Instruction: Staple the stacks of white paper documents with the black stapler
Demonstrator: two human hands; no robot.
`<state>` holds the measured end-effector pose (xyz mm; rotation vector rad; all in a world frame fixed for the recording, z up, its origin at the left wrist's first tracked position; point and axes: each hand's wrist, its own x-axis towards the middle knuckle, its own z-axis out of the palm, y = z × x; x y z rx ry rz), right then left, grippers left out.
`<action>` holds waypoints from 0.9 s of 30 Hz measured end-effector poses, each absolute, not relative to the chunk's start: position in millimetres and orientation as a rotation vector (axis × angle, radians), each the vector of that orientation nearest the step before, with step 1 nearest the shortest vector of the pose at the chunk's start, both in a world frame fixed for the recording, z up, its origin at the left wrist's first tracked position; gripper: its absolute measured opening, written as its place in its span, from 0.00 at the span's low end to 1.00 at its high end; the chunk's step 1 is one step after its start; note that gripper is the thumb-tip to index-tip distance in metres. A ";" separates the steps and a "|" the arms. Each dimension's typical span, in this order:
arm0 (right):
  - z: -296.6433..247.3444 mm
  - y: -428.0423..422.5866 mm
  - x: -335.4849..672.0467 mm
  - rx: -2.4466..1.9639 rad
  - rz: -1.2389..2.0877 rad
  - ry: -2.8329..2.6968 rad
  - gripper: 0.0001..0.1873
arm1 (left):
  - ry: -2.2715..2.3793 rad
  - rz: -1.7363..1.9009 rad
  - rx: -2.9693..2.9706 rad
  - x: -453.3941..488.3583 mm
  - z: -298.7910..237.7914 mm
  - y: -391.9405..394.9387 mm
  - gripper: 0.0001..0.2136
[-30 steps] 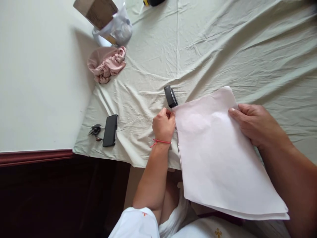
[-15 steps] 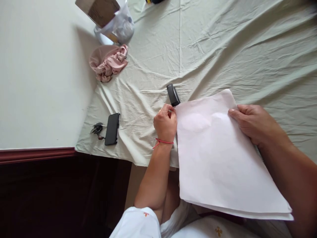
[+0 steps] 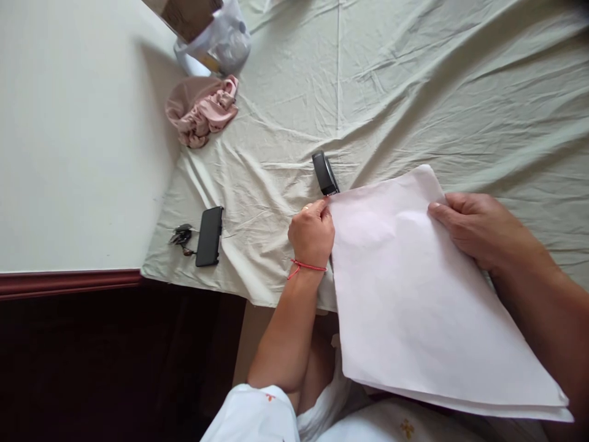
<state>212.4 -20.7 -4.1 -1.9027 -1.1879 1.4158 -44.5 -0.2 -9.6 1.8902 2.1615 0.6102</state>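
A small stack of white paper sheets [image 3: 414,294] hangs over the table's front edge, its lower corners slightly fanned apart. My left hand [image 3: 311,233], with a red string at the wrist, pinches the top left corner of the stack. On the right edge, near the top, my right hand [image 3: 473,224] grips the sheets, thumb on top and fingers underneath. A small black device that looks like a stapler [image 3: 324,173] lies just beyond my left fingertips, its near end at the paper's corner.
A wrinkled pale green cloth [image 3: 285,110] covers the table. To the left lie a black phone [image 3: 209,236] and a small dark bunch, perhaps keys [image 3: 181,236]. Farther back are pink gathered fabric [image 3: 205,113] and a container with a plastic bag [image 3: 225,43], beside the white wall [image 3: 78,135].
Both hands and the paper have shifted slightly right in view, and the stack's lower right corner has dropped a little. The grip on the sheets is unchanged.
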 end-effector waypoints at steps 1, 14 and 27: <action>-4.5 -20.6 212.7 -1.907 1.421 -1.186 0.17 | 2.163 0.596 1.875 -44.6 -9.2 -0.2 0.14; -4.9 -22.2 213.0 -1.872 1.377 -1.074 0.18 | 2.181 0.728 1.886 -48.0 -11.8 0.7 0.15; -8.1 -20.4 216.9 -1.848 1.425 -1.116 0.20 | 2.008 0.915 2.247 -51.3 -8.6 1.3 0.26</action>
